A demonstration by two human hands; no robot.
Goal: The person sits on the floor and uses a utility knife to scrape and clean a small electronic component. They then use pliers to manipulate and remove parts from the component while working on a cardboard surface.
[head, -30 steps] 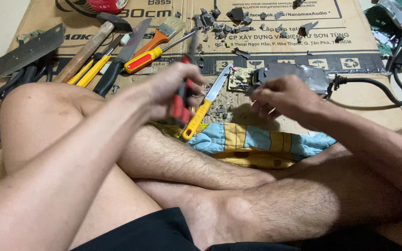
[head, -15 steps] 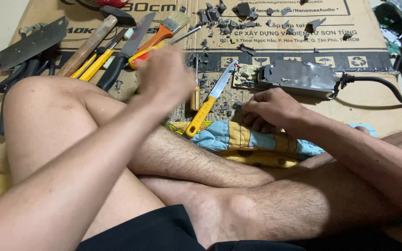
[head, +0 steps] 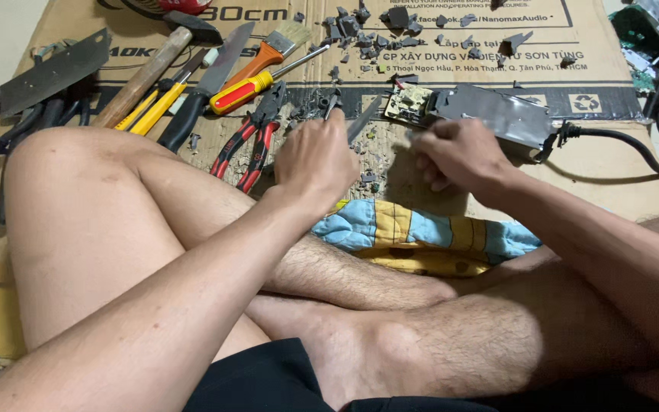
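Casing point(head: 497, 114) broken open, circuit board point(head: 407, 101) exposed, fragments point(head: 360, 23) scattered. Left hand point(head: 316, 156) fisted around blade point(head: 361, 120); right hand point(head: 459, 152) fingers curled, grip unclear. Board not yet freed.

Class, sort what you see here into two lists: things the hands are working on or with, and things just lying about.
In use:
left hand, closed on a small tool
right hand at the grey power adapter
circuit board

Lying about:
red-handled pliers
red-and-yellow screwdriver
hammer
paintbrush
cleaver
knife
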